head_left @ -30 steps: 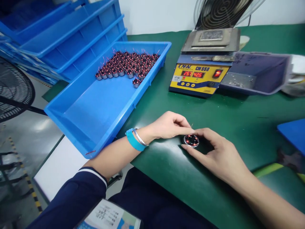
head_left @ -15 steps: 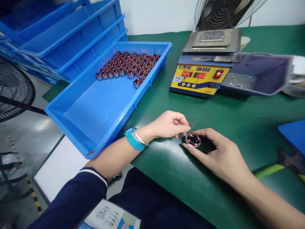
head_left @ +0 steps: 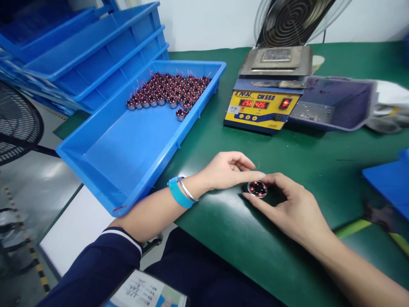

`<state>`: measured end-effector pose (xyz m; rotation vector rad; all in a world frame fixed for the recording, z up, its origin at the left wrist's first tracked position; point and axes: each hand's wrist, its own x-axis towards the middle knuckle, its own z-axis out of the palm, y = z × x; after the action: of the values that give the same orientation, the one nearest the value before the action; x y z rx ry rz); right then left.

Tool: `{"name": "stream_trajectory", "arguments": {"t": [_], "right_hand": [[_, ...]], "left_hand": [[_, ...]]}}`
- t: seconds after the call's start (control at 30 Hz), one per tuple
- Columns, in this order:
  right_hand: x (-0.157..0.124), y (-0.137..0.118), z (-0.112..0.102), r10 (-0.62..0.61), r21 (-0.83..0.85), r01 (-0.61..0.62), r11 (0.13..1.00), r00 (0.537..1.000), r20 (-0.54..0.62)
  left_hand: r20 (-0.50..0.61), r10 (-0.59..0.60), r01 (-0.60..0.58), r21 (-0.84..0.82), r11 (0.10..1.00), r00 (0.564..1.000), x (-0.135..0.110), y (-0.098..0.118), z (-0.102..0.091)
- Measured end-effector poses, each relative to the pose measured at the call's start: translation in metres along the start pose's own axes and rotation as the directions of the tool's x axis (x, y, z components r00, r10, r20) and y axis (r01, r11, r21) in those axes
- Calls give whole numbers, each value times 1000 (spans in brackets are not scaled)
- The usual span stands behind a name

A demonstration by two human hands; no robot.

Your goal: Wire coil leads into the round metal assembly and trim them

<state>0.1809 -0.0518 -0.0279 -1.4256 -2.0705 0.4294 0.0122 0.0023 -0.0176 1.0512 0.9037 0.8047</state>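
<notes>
A small round coil part (head_left: pixel 257 189) with red windings and a metal rim sits on the green mat (head_left: pixel 306 157). My right hand (head_left: pixel 287 204) cups it from the right, thumb and fingers around its rim. My left hand (head_left: pixel 228 170) reaches in from the left, its fingertips pinched at the part's top edge on a thin wire lead. A blue wristband and a metal bangle circle my left wrist.
A blue tray (head_left: pixel 128 149) at the left holds several similar coil parts (head_left: pixel 169 90) at its far end. Stacked blue trays (head_left: pixel 79 47) stand behind it. A yellow-fronted solder pot (head_left: pixel 266 91) and a dark bin (head_left: pixel 332 102) sit at the back, a fan (head_left: pixel 297 17) behind them.
My left fingers pulled up and away from the coil part, then came back down onto its top edge. The view shifted slightly right and down.
</notes>
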Motion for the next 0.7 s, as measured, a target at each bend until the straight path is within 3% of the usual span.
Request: {"name": "stream_trajectory", "arguments": {"t": [0.1, 0.23, 0.33, 0.4, 0.5, 0.6, 0.7], "right_hand": [[0, -2, 2, -49, 10, 49, 999, 999, 20], [1, -9, 1, -83, 78, 81, 994, 996, 27], [6, -13, -7, 1, 226, -12, 974, 999, 47], [17, -12, -17, 91, 289, -91, 953, 996, 13], [52, -8, -41, 181, 247, -149, 958, 977, -112], [106, -5, -73, 265, 136, -238, 962, 932, -246], [170, -6, -100, 350, 16, -362, 932, 887, -300]], "left_hand": [[16, 102, -100, -72, 992, 995, 2, -4, 5], [-217, 210, -252, -187, 949, 953, 7, 7, 1], [-403, 201, -300, -199, 933, 893, 10, 16, -7], [-423, 224, -319, -168, 933, 878, 9, 15, -8], [-312, 265, -304, -82, 949, 912, 3, 6, -1], [-122, 250, -237, 112, 965, 960, -6, -5, 8], [57, 346, -342, 366, 865, 937, -10, -11, 11]]}}
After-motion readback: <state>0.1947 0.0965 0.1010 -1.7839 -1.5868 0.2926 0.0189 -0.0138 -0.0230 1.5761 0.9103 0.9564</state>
